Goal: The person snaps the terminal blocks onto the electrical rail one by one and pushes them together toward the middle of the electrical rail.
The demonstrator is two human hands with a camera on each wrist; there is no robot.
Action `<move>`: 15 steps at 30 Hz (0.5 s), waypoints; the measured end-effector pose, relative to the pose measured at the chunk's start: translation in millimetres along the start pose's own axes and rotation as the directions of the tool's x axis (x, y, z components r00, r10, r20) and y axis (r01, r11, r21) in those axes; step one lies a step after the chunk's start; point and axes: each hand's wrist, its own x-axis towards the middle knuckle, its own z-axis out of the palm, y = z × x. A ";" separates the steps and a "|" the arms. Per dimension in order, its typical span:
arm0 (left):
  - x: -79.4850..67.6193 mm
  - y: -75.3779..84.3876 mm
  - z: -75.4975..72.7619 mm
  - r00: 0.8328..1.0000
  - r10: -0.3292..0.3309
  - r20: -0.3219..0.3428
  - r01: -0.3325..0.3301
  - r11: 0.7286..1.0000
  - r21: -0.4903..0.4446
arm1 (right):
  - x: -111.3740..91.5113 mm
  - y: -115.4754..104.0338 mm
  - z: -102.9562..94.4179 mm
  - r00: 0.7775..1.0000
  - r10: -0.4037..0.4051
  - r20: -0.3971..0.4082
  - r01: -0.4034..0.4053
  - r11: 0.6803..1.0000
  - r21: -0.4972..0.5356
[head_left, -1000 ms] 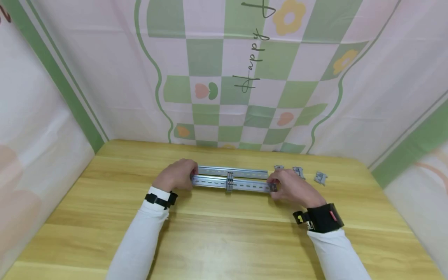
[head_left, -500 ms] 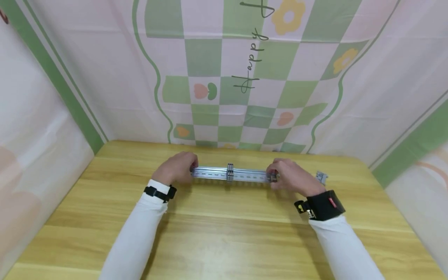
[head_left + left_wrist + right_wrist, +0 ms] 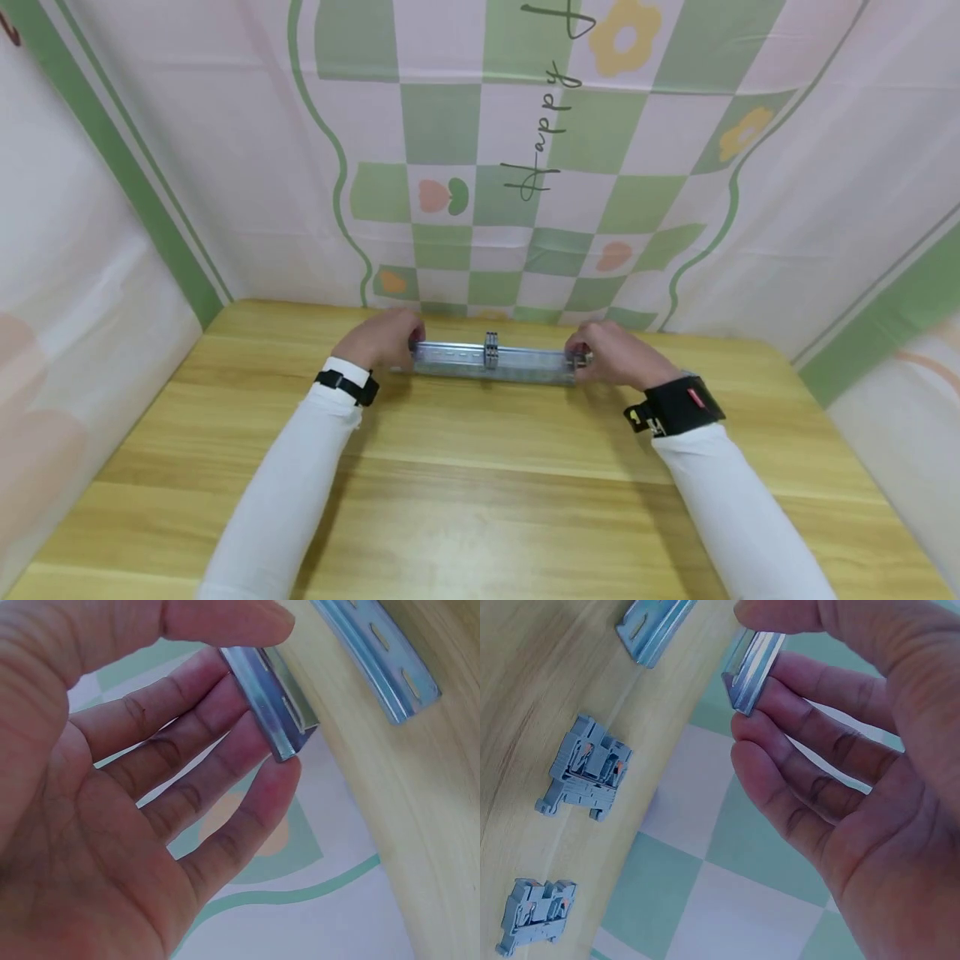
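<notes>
A silver slotted DIN rail point(image 3: 450, 353) is held up off the table between both hands. My left hand point(image 3: 377, 340) pinches its left end, thumb on one edge and fingertips on the other. At the opposite end my right hand point(image 3: 618, 354) grips it the same way. Grey terminal blocks point(image 3: 491, 350) sit clipped together near the rail's middle. A second DIN rail point(image 3: 382, 660) lies on the table, apart from the held one; the right wrist view shows its other end. Loose grey terminal blocks point(image 3: 589, 769) lie on the table near the right hand, largely hidden in the head view.
The wooden table point(image 3: 480, 500) reaches back to a green-and-white checked cloth point(image 3: 510, 200) hanging behind it. More cloth hangs at the left and right sides. Black straps circle both wrists.
Both hands have lifted the held rail and moved it away from the body, towards the rear cloth. The terminal blocks on it moved along; the second rail now shows below it.
</notes>
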 end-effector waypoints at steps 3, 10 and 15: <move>5.2 -2.7 -0.8 1.000 -0.002 -0.002 0.002 1.000 -0.012 | 5.8 3.4 0.7 0.999 0.028 0.022 -0.029 0.999 0.021; 15.2 -8.6 -1.3 1.000 -0.007 0.013 0.007 1.000 -0.012 | 17.7 12.0 5.9 0.997 0.043 0.062 -0.045 0.998 0.035; 22.3 -11.5 -0.5 1.000 -0.016 0.013 0.016 1.000 -0.020 | 22.4 19.3 10.3 0.996 0.053 0.067 -0.055 0.998 0.042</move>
